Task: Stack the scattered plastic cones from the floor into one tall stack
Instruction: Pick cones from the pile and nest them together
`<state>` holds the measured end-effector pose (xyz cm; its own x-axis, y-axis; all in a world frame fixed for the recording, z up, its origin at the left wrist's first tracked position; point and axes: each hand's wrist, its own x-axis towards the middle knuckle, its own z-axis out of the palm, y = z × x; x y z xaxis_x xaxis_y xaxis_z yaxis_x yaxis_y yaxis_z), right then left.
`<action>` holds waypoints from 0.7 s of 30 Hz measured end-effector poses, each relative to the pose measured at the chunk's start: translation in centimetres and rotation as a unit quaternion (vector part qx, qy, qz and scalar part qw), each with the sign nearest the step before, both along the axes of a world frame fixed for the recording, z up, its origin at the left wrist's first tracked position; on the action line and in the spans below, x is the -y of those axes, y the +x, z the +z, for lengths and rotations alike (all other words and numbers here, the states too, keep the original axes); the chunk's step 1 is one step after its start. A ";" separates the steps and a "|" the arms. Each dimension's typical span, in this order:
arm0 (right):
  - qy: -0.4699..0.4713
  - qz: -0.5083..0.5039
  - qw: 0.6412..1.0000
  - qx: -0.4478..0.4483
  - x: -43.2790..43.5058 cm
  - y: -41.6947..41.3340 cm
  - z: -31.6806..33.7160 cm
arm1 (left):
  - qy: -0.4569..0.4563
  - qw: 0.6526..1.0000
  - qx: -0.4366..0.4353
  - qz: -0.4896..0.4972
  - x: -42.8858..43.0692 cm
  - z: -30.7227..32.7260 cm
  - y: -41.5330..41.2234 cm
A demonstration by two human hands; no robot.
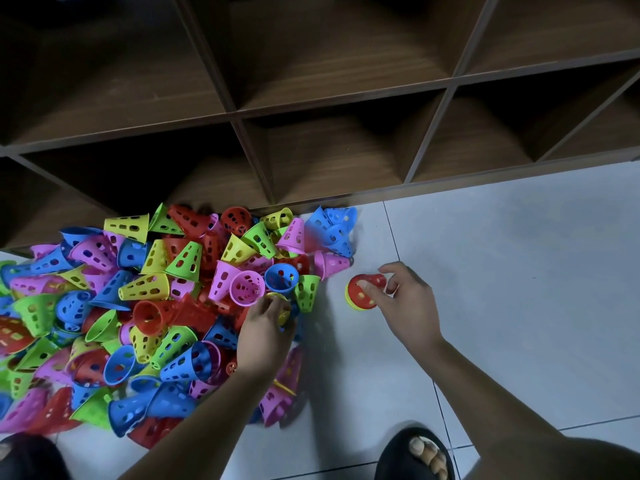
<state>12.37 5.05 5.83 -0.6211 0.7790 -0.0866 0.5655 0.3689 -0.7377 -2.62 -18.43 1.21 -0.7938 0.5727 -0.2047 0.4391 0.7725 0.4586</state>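
Note:
A big pile of perforated plastic cones (145,306) in red, blue, green, yellow and pink covers the floor at left and centre. My right hand (407,306) rests to the right of the pile on a short stack (362,294), a red cone over a yellow one, with fingers curled around its top. At the pile's right edge my left hand (265,332) grips a yellow cone (282,311); my fingers hide most of that cone. A pink cone (246,287) and a blue cone (281,278) lie just above this hand.
A brown wooden cubby shelf (311,109) runs along the far side, touching the pile. Pale floor tiles (502,254) stretch to the right of the stack. My sandalled foot (415,455) shows at the bottom edge, and another dark shoe (24,459) at bottom left.

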 end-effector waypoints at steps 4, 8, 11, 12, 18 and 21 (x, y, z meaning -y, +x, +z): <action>0.047 0.044 0.998 0.017 1.5 -1.0 -0.3 | -0.080 0.994 -0.039 -0.061 1.0 -0.4 0.2; 0.069 0.157 0.985 0.021 3.8 -3.7 -0.5 | -0.096 0.991 -0.047 -0.086 1.2 -0.1 -0.2; 0.065 0.240 0.964 0.090 4.8 -6.2 -1.4 | -0.105 0.987 -0.041 -0.113 1.1 0.2 -0.4; 0.054 0.255 0.958 0.117 5.1 -6.9 -1.8 | -0.111 0.985 -0.042 -0.126 1.0 0.2 -0.3; 0.014 0.260 0.948 0.184 5.8 -8.6 -4.9 | -0.167 0.969 -0.045 -0.175 0.7 0.0 -0.2; 0.059 0.278 0.934 0.216 5.7 -8.1 -5.7 | -0.184 0.963 -0.043 -0.190 0.6 -0.3 -0.2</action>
